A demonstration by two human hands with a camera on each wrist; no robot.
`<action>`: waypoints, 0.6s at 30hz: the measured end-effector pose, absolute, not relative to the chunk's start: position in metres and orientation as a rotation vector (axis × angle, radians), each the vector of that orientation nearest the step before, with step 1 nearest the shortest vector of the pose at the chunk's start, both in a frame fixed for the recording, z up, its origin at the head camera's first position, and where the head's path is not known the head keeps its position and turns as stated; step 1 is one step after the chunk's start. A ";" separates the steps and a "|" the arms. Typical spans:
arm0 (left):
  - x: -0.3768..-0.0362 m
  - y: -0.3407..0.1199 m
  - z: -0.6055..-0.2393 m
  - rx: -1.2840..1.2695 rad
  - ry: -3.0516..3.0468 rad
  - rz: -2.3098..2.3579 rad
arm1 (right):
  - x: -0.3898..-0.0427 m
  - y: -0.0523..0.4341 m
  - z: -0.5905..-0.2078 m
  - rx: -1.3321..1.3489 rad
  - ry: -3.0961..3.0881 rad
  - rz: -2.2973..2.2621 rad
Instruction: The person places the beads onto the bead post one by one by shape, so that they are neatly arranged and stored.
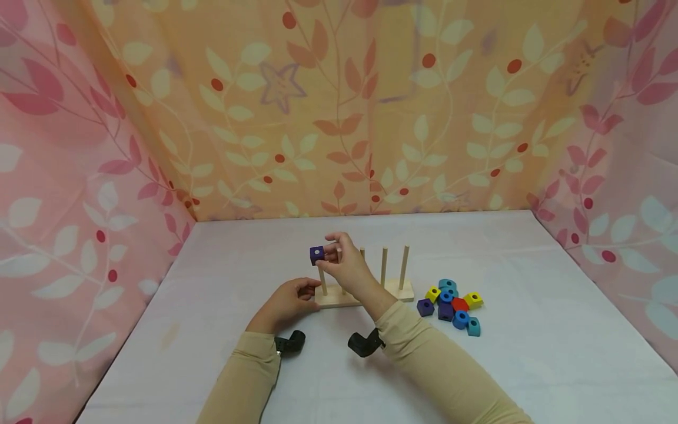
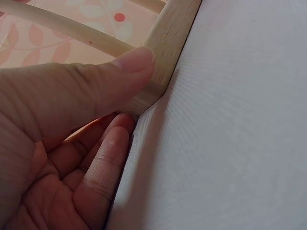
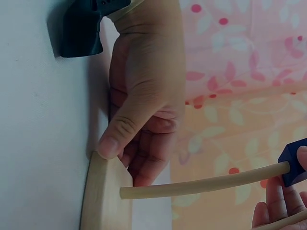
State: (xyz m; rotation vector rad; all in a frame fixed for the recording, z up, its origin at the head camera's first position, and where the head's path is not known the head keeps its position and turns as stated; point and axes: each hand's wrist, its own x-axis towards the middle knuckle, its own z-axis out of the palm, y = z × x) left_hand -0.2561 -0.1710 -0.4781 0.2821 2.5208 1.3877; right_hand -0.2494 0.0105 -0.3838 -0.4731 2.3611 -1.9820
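Observation:
A wooden base (image 1: 339, 299) with several upright pegs stands mid-table. My right hand (image 1: 339, 259) pinches a purple cube with a hole (image 1: 316, 254) at the top of the leftmost peg (image 1: 322, 281). In the right wrist view the cube (image 3: 293, 162) sits at the tip of that peg (image 3: 201, 186), with my fingertips (image 3: 273, 206) beside it. My left hand (image 1: 288, 301) grips the base's left end, thumb on top. The left wrist view shows my left thumb (image 2: 96, 84) pressing the base corner (image 2: 165, 52), fingers curled below.
A pile of coloured blocks with holes (image 1: 452, 305), blue, yellow, red and purple, lies right of the base. Two free pegs (image 1: 394, 265) stand at the base's right. Patterned fabric walls (image 1: 79, 206) enclose the white table (image 1: 529, 353) on three sides.

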 end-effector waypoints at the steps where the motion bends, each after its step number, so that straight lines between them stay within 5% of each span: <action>1: -0.256 -0.171 -0.478 0.283 2.521 1.388 | -0.249 0.010 -0.385 -0.471 2.358 -1.989; 18: -0.257 -0.171 -0.480 0.270 2.511 1.428 | -0.247 0.010 -0.394 -0.459 2.348 -1.995</action>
